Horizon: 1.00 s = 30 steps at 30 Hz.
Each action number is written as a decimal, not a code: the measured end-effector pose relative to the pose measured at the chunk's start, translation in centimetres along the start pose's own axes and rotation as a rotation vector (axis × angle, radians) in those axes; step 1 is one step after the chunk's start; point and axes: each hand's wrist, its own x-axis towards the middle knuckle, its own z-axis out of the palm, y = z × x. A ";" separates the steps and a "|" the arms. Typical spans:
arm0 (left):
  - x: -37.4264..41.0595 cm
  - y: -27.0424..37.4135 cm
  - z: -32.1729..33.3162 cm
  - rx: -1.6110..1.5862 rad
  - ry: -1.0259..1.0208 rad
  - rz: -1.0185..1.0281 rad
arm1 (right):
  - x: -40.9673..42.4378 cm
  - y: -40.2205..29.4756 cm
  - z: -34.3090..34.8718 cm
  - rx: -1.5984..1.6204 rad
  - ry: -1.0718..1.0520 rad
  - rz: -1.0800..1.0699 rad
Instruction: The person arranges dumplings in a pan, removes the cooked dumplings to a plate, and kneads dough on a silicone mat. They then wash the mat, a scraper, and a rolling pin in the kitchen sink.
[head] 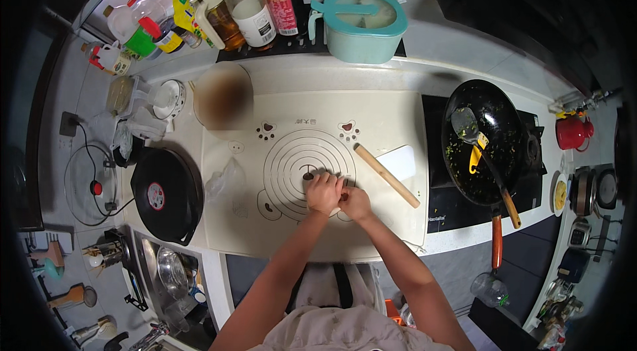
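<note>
My left hand [323, 193] and my right hand [355, 202] meet low on the printed circles of a cream kneading mat [313, 244]. Their fingers are curled and touch each other. Between the palms shows a bit of a pale lump that looks like dough [336, 211]; the hands cover most of it. To the right of my hands a wooden rolling pin [386, 175] lies slantwise. Beside the pin is a flat white dough scraper [402, 161]. On the mat's left part rests a crumpled clear plastic bag [226, 183].
Right of the mat, a black wok [485, 187] holding a spatula [467, 124] sits on the cooktop [438, 219]. A round black electric pan [166, 196] stands left. Bottles [254, 20] and a teal lidded container [366, 42] line the back ledge. A blurred round thing [224, 94] is at the back left.
</note>
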 end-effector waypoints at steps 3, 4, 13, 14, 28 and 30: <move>1.1 -1.0 2.2 0.097 -0.173 -0.086 | -0.7 1.2 1.3 0.357 0.023 0.182; 1.3 -1.4 2.7 0.104 -0.171 -0.137 | -1.3 0.3 1.2 0.572 0.066 0.287; 0.3 -1.1 -0.4 -0.499 -0.268 -0.795 | -2.0 -0.6 3.2 0.969 -0.057 0.454; -0.8 -0.7 -1.2 -0.363 -0.263 -0.668 | -1.5 -0.3 3.3 0.877 -0.081 0.436; 0.3 -3.9 1.9 0.123 -0.095 -0.207 | -1.2 -1.9 3.6 0.388 0.066 0.196; 0.7 -3.8 1.8 0.150 -0.085 -0.269 | -2.6 -3.4 4.4 0.609 0.003 0.385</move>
